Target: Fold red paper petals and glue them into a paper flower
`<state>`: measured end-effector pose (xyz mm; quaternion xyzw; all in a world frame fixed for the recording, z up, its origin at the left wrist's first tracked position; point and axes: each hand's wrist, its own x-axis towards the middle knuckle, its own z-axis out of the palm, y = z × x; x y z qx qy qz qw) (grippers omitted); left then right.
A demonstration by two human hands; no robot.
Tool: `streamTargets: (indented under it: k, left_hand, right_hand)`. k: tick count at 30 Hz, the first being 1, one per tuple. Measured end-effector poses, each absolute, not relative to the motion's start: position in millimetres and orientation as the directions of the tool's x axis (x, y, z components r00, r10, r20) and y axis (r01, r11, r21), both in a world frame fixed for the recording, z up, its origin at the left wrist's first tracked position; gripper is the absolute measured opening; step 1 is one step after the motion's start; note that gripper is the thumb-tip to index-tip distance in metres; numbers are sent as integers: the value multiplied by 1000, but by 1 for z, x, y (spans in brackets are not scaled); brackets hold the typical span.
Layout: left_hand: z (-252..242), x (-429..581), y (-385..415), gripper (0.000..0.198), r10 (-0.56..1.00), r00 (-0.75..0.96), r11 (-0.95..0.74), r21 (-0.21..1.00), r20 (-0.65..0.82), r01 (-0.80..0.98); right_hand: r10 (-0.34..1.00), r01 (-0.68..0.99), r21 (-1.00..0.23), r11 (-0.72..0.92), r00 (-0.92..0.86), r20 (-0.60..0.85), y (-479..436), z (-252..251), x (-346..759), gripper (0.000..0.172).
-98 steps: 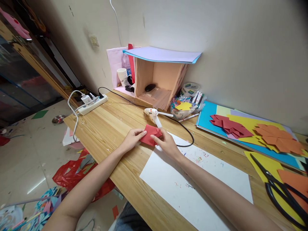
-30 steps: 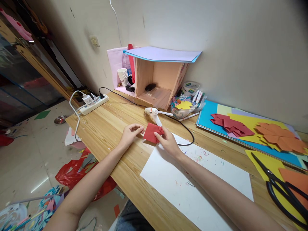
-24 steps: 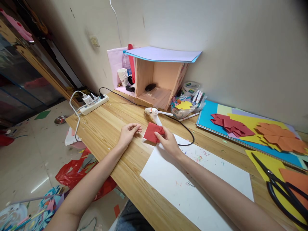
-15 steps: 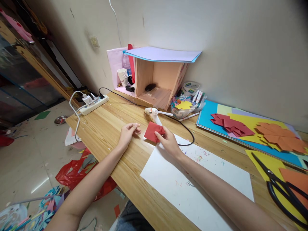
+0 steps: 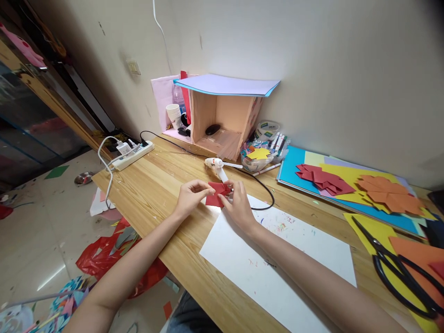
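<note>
A small folded piece of red paper (image 5: 213, 198) is held between my two hands, above the far left corner of a white sheet (image 5: 239, 252). My right hand (image 5: 239, 206) pinches its right side between thumb and fingers. At its upper left edge, my left hand (image 5: 190, 196) has thumb and fingertips together on the paper. Just behind the red paper lies a white glue gun (image 5: 215, 165) with a glue stick poking out and a black cord. Part of the paper is hidden by my fingers.
Large black scissors (image 5: 385, 254) lie at the right on coloured paper. Folded red paper (image 5: 322, 179) and orange paper (image 5: 386, 192) rest on a sheet stack. A cardboard box (image 5: 222, 122), a tub of scraps (image 5: 256, 159) and a power strip (image 5: 133, 155) line the back.
My left hand has moved right and up to the red paper and now pinches its edge. My right hand keeps its hold, with its fingers shifted. The view has turned slightly right.
</note>
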<state>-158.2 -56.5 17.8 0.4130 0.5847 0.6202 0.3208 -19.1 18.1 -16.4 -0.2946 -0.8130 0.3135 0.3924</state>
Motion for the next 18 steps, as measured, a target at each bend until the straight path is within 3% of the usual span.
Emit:
streamTargets:
  k: [4,9,14,18]
  left_hand:
    - [25,-147,-38,22,928,-362,-58,995,86,87]
    - [17,-146,-15,31,926,-377,35,999,-27,14]
    - [0,-154,-16,37,915,-395,93,996,-82,10]
    - [3,-156,-20,34,932,-362,40,998,-20,46]
  right_hand:
    - [662,306,-616,726,-554,505,21,-14,-18,14]
    - [612,386,-482,787,-590,527,23,-15,-17,11]
    - [616,389,-487,782,-606,504,23,-13,-18,10]
    - [662,347,-582,735,-553,505,21,-6,-15,14]
